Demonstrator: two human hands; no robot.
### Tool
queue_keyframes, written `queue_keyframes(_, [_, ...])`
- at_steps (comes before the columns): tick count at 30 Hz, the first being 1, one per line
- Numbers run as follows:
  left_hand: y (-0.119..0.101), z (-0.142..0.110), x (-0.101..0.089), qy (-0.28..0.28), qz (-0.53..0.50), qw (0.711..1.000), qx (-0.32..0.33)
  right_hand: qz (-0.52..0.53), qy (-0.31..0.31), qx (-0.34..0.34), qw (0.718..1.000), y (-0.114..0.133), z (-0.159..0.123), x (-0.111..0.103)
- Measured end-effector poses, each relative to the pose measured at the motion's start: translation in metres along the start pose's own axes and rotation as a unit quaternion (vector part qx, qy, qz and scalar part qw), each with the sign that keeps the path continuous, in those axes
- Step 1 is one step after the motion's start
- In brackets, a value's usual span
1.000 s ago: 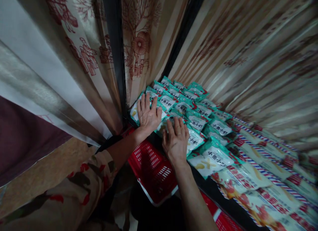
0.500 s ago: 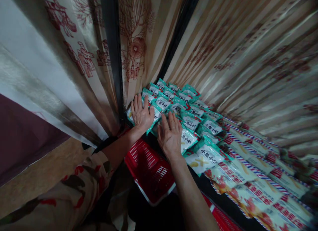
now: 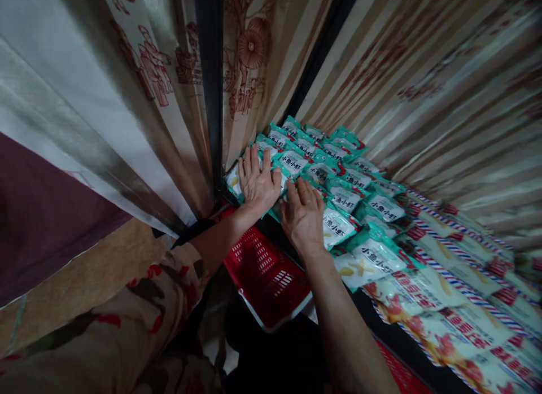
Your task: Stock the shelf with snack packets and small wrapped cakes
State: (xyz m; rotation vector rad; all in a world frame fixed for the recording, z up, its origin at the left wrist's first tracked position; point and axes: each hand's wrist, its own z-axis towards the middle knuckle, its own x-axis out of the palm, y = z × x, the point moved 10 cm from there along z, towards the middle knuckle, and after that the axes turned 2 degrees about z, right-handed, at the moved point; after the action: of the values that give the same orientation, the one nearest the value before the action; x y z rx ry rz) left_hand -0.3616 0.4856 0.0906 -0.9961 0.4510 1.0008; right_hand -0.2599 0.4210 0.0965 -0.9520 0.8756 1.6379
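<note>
From your head view, the green packets (image 3: 293, 162) lie in overlapping rows on a dark shelf (image 3: 392, 323), filling its far left corner. White packets (image 3: 455, 320) with striped edges fill the shelf to the right of them, also overlapping in rows. Just below the shelf's front edge, nearer to you, is a red basket (image 3: 254, 250) with slotted walls and a pale rim. Part of a second basket (image 3: 404, 363) shows at the bottom, to the right of your right forearm.

Your left hand (image 3: 258, 182) lies palm down on the green packets at the front left, fingers spread a little. Your right hand (image 3: 304, 216) is just beside it, apart from it, palm down over the front green packets, its fingers outstretched, close together and slightly bent.

Your palms hide the packets beneath them, so you cannot tell how those lie. The red basket's inside is dark and hard to read; your left forearm crosses its far end. The second basket is mostly covered or cut off by the frame. On the right, the white packets run out of view, and those farthest back are blurred. The curtain (image 3: 351, 72) hangs behind the rows, its print smeared at the right.
</note>
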Motion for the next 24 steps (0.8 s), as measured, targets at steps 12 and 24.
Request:
queue_keyframes(12, [0.011, 0.003, -0.008, 0.014, 0.036, 0.999, 0.008, 0.031, 0.018, 0.0, 0.999, 0.004, 0.013, 0.006])
queue_keyframes(24, [0.011, 0.002, -0.011, -0.021, 0.001, 1.0, 0.022, 0.119, -0.034, 0.006, 0.992, -0.011, 0.063, 0.001])
